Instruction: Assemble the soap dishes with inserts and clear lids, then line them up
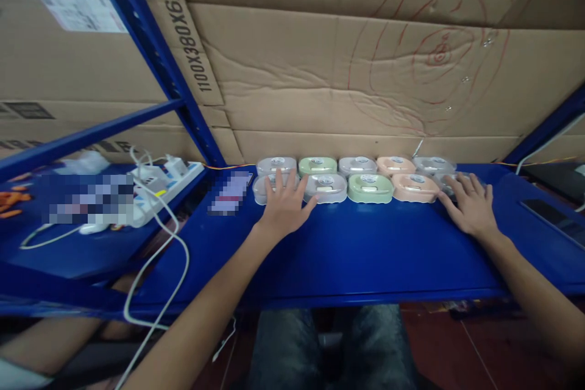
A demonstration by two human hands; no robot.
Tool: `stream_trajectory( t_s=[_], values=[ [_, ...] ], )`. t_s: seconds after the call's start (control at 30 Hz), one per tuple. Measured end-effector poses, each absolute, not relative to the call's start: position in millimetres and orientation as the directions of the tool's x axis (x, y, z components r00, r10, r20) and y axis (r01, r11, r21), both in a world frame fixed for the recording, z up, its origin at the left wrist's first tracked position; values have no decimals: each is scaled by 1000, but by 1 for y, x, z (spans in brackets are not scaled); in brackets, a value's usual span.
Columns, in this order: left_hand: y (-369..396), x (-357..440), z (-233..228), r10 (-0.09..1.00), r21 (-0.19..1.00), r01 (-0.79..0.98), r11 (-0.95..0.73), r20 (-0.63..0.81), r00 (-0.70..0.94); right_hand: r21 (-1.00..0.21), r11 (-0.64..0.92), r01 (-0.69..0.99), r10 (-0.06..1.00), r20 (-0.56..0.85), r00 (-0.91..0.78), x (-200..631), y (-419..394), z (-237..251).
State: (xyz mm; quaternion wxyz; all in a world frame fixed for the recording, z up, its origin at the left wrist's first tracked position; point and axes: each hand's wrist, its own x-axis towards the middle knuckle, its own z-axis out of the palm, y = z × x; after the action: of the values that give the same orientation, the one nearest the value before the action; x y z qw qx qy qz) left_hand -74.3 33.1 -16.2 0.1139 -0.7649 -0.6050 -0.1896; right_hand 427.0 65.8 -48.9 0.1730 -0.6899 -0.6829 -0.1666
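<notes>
Grey-clad knees point(326, 347) sit lowest in our view, under the front edge of the blue shelf point(365, 256). Our left hand point(286, 201) lies flat with fingers spread on the leftmost grey case point(262, 187) of the front row, gripping nothing. Our right hand point(470, 204) rests open, fingers on the grey case point(445, 181) at the row's right end. Between them sit a white case point(326, 187), a green case point(370, 187) and a peach case point(415, 187). A second row stands just behind, against cardboard point(320, 85). A power strip point(164, 180) lies well left.
</notes>
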Motion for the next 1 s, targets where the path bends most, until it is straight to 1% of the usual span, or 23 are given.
stream_trajectory(
  t_s=[0.1,0.17,0.3,0.4,0.63,0.77,0.83,0.93,1.0],
  values=[
    [37,-87,-28,883,-29,970,-239,410,230,13,-17,1000,891,454,9,427,68,-50],
    [41,-88,-32,872,-56,966,-252,421,251,10,-19,1000,893,449,12,426,69,-50],
    [42,-87,-32,867,-17,962,-271,429,252,0,-32,999,899,437,29,425,68,-49],
    [41,-90,-31,853,23,958,-285,462,243,3,-21,1000,887,461,17,424,66,-50],
    [42,-103,-27,865,16,964,-266,445,231,16,7,1000,877,481,-14,422,66,-51],
    [42,-113,-20,862,43,979,-200,482,155,32,36,999,879,474,-47,425,68,-52],
    [43,-118,-20,884,37,987,-157,451,124,45,24,999,887,459,-42,426,69,-52],
    [43,-121,-24,911,25,988,-153,392,131,59,13,998,888,459,-39,427,71,-53],
    [44,-123,-26,908,41,987,-158,399,129,59,18,998,881,471,-44,428,71,-54]
  ],
)
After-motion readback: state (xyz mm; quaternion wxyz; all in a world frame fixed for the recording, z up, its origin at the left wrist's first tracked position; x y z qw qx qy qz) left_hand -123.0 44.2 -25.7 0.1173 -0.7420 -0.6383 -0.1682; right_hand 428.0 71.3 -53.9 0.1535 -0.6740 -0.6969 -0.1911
